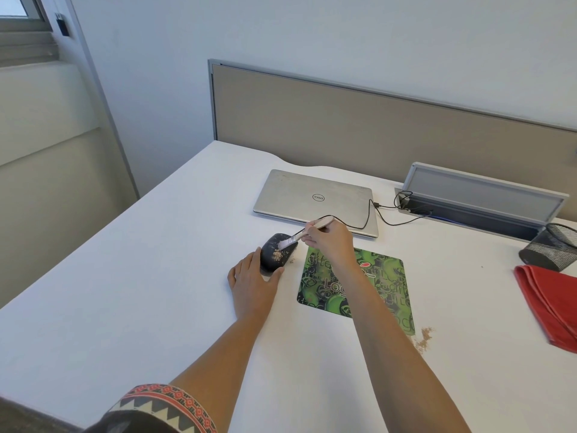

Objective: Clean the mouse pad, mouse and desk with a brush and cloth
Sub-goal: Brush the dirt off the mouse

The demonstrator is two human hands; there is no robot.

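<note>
Step in hand: the person brushes the top of the mouse (276, 252), which sits on the bare desk (156, 260) just left of the mouse pad (374, 285).
Left hand: the left hand (254, 281) lies flat on the desk at the near end of the mouse, thumb and fingers spread wide around its rear and touching it, steadying rather than lifting.
Right hand: the right hand (329, 242) is closed around the handle of the brush (304, 233) in a pencil-like pinch; the pale bristles rest on the far end of the mouse.
Dirt on the mouse: a patch of tan crumbs (277, 254) sits on the mouse's back, near the bristles.
Dirt elsewhere: a few specks lie on the desk between mouse and pad, and a larger scatter of crumbs lies by the pad's near right corner.
Cloth: the red cloth (549, 304) lies folded at the right edge of the desk, well apart from both hands, apparently unused for now.
Progress: judged as early to middle; the pad looks mostly clear, the mouse and desk are not.
Risk, spreading: a stroke toward the right would likely throw crumbs back onto the pad.
Risk, slipping: the left hand only braces the mouse, so a firm stroke could push it away.
Risk, nearby items: the closed laptop (315, 200) and its cable (371, 214) lie just beyond the brush; a long sweep could flick grit onto them or snag the cable.
</note>
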